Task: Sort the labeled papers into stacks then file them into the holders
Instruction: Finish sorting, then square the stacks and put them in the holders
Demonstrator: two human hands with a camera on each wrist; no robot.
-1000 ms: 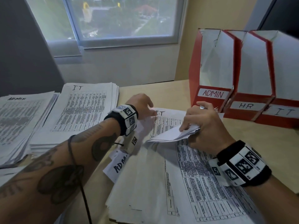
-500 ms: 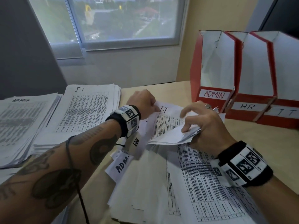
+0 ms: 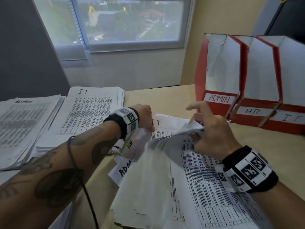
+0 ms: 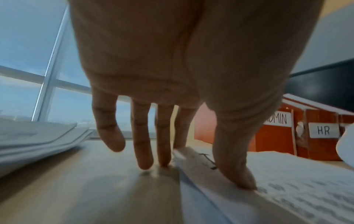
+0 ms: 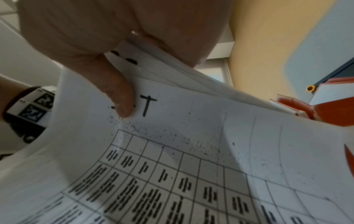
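Observation:
A loose pile of printed papers (image 3: 189, 187) lies in front of me. My right hand (image 3: 198, 129) pinches the bent-up top edges of several of its sheets, index finger sticking out. Under them a sheet headed IT (image 3: 162, 123) shows, also curving below the right hand in the right wrist view as the IT sheet (image 5: 172, 136). My left hand (image 3: 148, 123) pinches that sheet's top left corner. Its thumb (image 4: 239, 174) lies on top, the index finger goes behind the edge, and the other fingertips touch the table. Three red holders stand at the right: ADMIN (image 3: 219, 98), HR (image 3: 252, 111), IT (image 3: 292, 118).
Sorted stacks lie at the left: an IT stack (image 3: 92, 109) and an ADMIN stack (image 3: 24, 123). A slip marked ADMIN (image 3: 125, 169) pokes out from the pile's left side. The wooden table (image 3: 165, 96) shows bare between the stacks and the holders. A window is behind.
My right hand has raised the bent sheets a little and stretched out its index finger. My left hand stays at the IT sheet's corner.

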